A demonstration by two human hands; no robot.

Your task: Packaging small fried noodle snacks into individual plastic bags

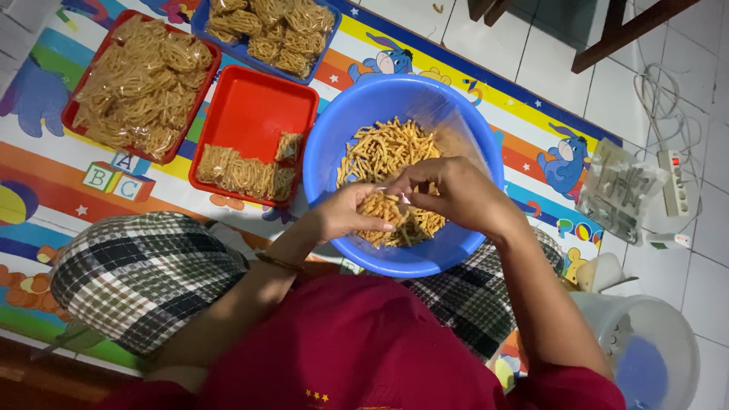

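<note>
A small clear bag of fried snack sticks (383, 209) is gripped between two hands over a blue plastic basin (326, 152).

The left hand (345, 215) is curled closed around the bag from below, while the right hand (448, 190) pinches its top shut with fingertips bent inward; the bag sits just above the loose golden sticks (383, 148) heaped inside the basin, which rests between the seated person's checked-cloth knees. Just beside the basin to the left, a square red tray (254, 106) carries a few filled packets; a longer red tray (80, 95) and a blue tray (201, 23) beyond it are piled with more. All stand on a colourful cartoon-print mat (531, 129). To the right, a stack of empty clear bags (619, 190) lies on the white tiled floor near a power strip (672, 178).
</note>
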